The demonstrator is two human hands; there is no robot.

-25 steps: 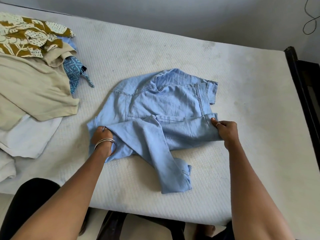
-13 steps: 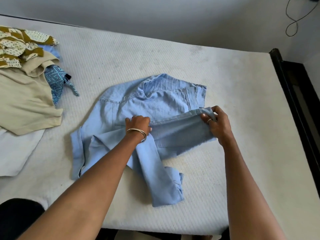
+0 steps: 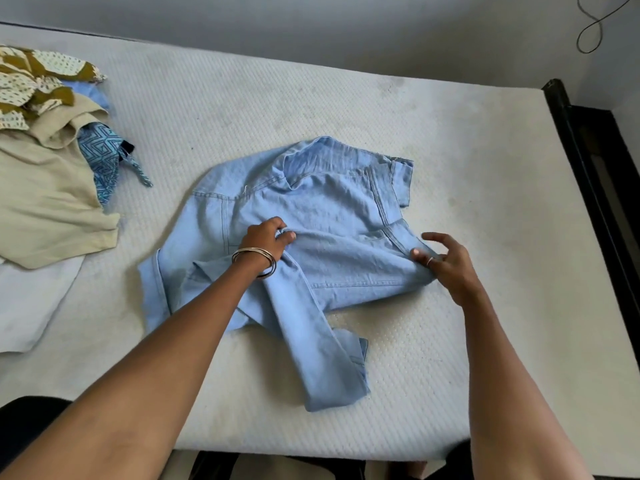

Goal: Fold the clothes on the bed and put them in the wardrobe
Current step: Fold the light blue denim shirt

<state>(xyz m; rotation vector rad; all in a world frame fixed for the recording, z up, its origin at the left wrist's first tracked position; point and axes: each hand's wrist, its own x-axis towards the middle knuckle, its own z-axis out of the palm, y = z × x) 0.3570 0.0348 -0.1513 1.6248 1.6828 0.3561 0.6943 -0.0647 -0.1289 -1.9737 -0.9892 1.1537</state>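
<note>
A light blue denim shirt (image 3: 332, 209) lies partly folded in the middle of the white mattress (image 3: 450, 140), one sleeve trailing toward the near edge. My left hand (image 3: 266, 235) rests on the shirt's middle and pinches a fold of its cloth. My right hand (image 3: 446, 261) hovers at the shirt's right edge with fingers spread, its thumb touching the cloth. A pile of unfolded clothes (image 3: 45, 188) sits at the left: a beige garment, a brown and cream patterned piece, a blue patterned piece and a white one.
A dark bed frame (image 3: 585, 161) runs along the right side of the mattress. A grey wall stands behind the bed, with a dark cable (image 3: 595, 26) hanging at the top right. The wardrobe is out of view.
My left hand moved from the shirt's left hem to its middle, carrying the fold inward. My right hand laid the right edge down and opened its fingers.
</note>
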